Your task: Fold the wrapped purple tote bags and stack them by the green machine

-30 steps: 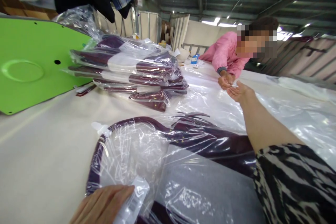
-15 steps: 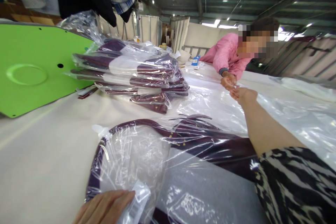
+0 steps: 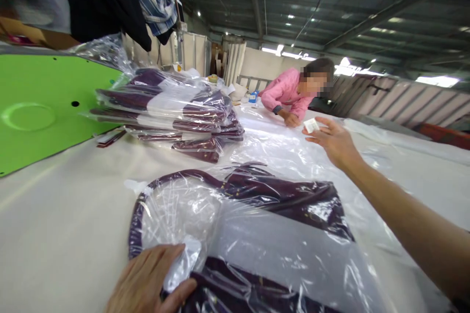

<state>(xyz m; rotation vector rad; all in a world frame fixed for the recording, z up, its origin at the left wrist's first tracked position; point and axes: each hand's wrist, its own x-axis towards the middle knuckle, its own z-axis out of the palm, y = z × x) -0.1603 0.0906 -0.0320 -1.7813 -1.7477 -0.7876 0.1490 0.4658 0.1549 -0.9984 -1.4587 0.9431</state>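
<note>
In front of me a dark maroon handbag [image 3: 293, 190] with a curved strap lies flat in clear plastic, a pale grey sheet [image 3: 271, 234] across its middle. My left hand [image 3: 150, 279] rests on its near left part, thumb and fingers about the plastic beside a shiny, silvery-clear packet [image 3: 185, 261]. Stretched out over the table, my right hand [image 3: 334, 142] pinches a small white square label [image 3: 311, 125] between thumb and fingertips; its print is too small to read. Close beyond it is a co-worker's hand [image 3: 291, 119].
A stack of plastic-wrapped maroon bags [image 3: 165, 112] stands at the back left, beside a bright green panel [image 3: 55, 107]. Clear plastic film [image 3: 271, 149] covers part of the white table [image 3: 66, 234]. A person in pink [image 3: 284, 88] leans over the far side. Clothes [image 3: 106, 0] hang upper left.
My right hand has drawn back from the co-worker's hand, with the small white label now showing in its fingers. My left hand stays on the wrapped handbag, its thumb now in view.
</note>
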